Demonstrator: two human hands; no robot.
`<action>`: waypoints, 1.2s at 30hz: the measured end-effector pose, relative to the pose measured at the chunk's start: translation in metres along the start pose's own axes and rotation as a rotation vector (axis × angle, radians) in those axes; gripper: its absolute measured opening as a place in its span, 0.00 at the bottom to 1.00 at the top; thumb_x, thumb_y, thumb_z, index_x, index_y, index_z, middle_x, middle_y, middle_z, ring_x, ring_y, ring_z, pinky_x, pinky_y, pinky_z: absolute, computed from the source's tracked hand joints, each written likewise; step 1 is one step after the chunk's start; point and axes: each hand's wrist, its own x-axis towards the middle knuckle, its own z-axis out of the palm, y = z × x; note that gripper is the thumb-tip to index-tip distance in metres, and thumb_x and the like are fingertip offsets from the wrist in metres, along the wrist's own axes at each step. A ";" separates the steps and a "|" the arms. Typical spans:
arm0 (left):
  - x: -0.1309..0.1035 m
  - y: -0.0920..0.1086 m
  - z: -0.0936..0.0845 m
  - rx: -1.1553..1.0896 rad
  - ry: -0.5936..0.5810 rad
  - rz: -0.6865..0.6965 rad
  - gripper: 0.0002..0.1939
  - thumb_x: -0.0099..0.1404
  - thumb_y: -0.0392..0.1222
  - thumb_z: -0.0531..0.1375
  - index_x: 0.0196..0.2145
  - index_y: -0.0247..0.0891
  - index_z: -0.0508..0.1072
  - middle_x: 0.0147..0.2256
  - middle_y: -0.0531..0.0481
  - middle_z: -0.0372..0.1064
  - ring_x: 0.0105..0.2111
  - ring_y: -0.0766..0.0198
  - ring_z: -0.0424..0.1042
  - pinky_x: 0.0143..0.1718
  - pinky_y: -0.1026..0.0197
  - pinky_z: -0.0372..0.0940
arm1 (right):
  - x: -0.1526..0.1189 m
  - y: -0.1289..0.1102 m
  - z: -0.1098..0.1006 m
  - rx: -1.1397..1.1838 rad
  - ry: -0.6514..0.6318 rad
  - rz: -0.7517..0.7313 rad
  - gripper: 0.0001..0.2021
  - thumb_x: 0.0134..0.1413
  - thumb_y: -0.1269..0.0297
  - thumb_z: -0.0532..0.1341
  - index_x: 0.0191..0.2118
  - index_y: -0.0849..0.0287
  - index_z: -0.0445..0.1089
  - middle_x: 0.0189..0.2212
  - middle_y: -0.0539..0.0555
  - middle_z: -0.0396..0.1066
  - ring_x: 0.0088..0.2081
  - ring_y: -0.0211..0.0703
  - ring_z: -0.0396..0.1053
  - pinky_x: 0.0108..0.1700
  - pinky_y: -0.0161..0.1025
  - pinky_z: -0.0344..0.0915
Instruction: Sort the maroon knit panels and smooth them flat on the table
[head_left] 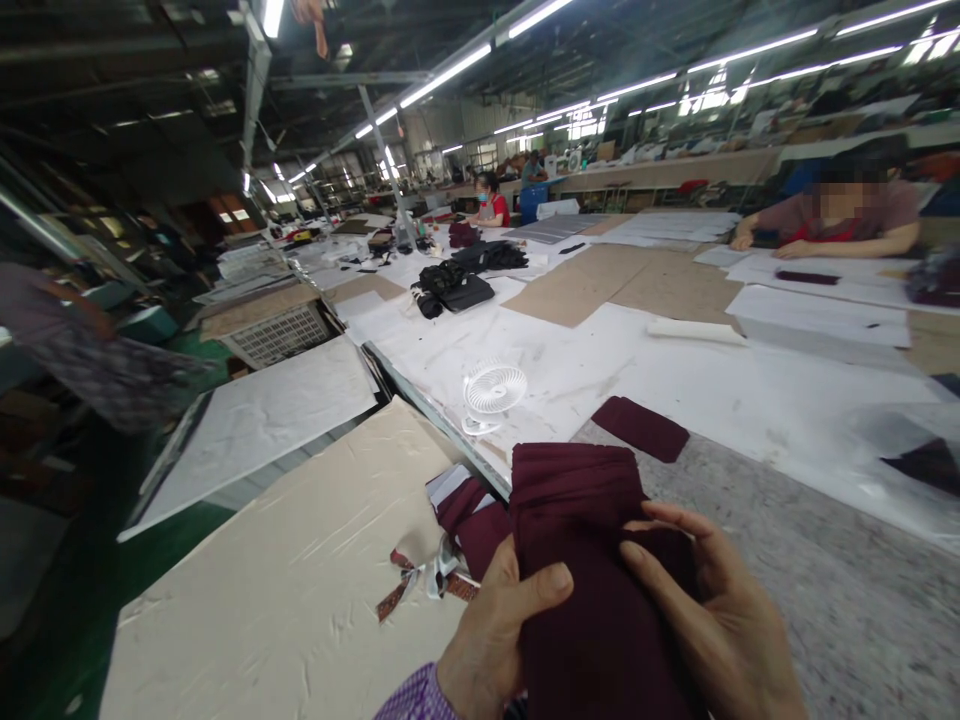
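A thick stack of maroon fabric pieces (585, 590) is held up close in front of me, its layered far end showing. My left hand (499, 630) grips its left edge, thumb lying on top. On the other side my right hand (712, 610) holds the right edge, thumb and fingers pinching a darker fold there. Just left of the stack, a bundle of maroon and pale grey pieces (471, 515) lies on the table, partly hidden, beside a knotted strip of cloth (427, 578). Beyond the stack, one flat maroon piece (641, 428) rests on the table.
A small white fan (495, 388) stands past the stack. Black folded fabric (465, 285) lies farther back. On the right are a clear plastic bag (907, 460) and a co-worker (840, 215) at the table. A beige board (285, 580) spans the lower left, near a grey crate (281, 335).
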 end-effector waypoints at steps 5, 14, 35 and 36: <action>0.002 -0.001 0.000 -0.002 -0.015 -0.013 0.23 0.53 0.34 0.66 0.48 0.36 0.72 0.39 0.43 0.76 0.42 0.51 0.75 0.49 0.49 0.66 | 0.000 0.000 -0.003 -0.120 -0.022 -0.078 0.15 0.50 0.54 0.61 0.43 0.53 0.67 0.32 0.49 0.75 0.39 0.44 0.74 0.44 0.40 0.70; 0.005 -0.002 0.002 0.018 0.068 -0.036 0.20 0.55 0.33 0.65 0.47 0.36 0.73 0.38 0.43 0.77 0.42 0.52 0.75 0.49 0.50 0.66 | 0.003 0.003 -0.003 -0.139 -0.065 -0.166 0.13 0.53 0.56 0.61 0.44 0.50 0.66 0.32 0.47 0.74 0.38 0.41 0.73 0.43 0.37 0.70; -0.005 0.027 -0.016 0.194 0.238 -0.086 0.16 0.50 0.38 0.69 0.38 0.34 0.76 0.36 0.43 0.77 0.37 0.54 0.76 0.45 0.54 0.68 | 0.016 0.000 -0.011 -0.100 -0.353 -0.376 0.13 0.56 0.70 0.60 0.45 0.47 0.66 0.30 0.46 0.61 0.27 0.32 0.62 0.28 0.30 0.62; -0.005 0.028 -0.015 0.202 0.223 -0.085 0.15 0.50 0.38 0.69 0.38 0.34 0.76 0.36 0.43 0.77 0.37 0.54 0.76 0.45 0.54 0.68 | 0.016 -0.001 -0.012 -0.099 -0.371 -0.387 0.12 0.56 0.71 0.60 0.44 0.47 0.66 0.31 0.47 0.61 0.27 0.32 0.62 0.28 0.30 0.62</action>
